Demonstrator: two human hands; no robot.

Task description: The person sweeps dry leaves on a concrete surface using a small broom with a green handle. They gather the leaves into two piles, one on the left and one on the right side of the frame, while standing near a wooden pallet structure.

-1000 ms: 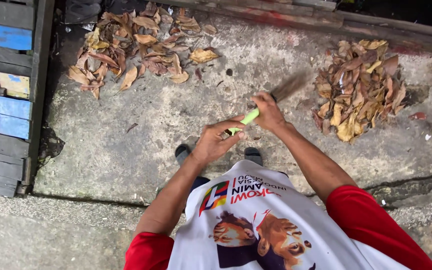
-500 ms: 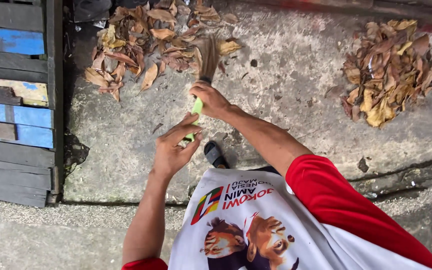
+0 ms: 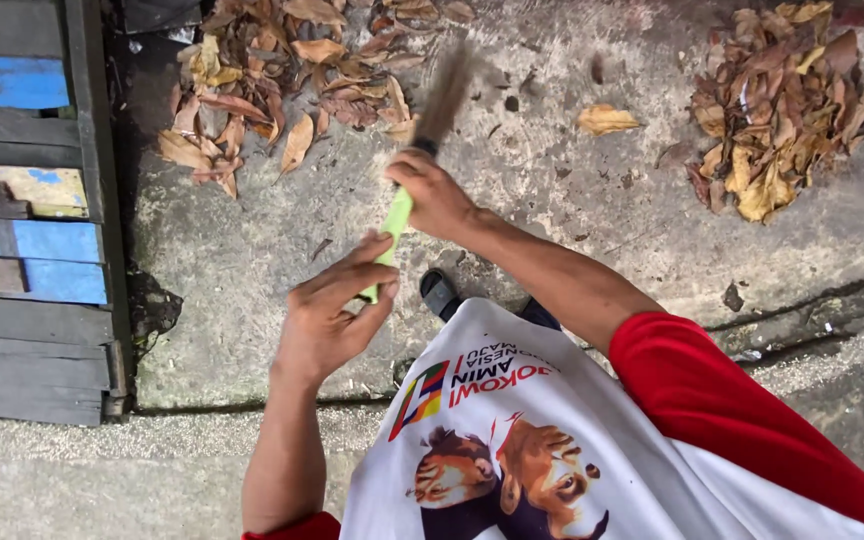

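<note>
1. Broom – green handle, dark bristles blurring at the far end; it is standing over the concrete slab, slanting away from the person toward the nearer leaf heap.
2. Right hand – fingers are wrapping closed around the handle just below the bristle head.
3. Left hand – it is sitting at the handle's lower end, fingers loosely curled with the thumb across; how firmly it is gripping, I cannot tell.
4. Dry brown leaves, left heap – lying just beyond the bristles, against the slab's far edge.
5. Dry leaves, right heap – lying well apart; a single yellow leaf is resting between the heaps.
6. Wooden slats, blue and grey – bordering the slab on the left.
7. Dark shoe – showing below the right forearm, partly hidden by the white shirt.
</note>
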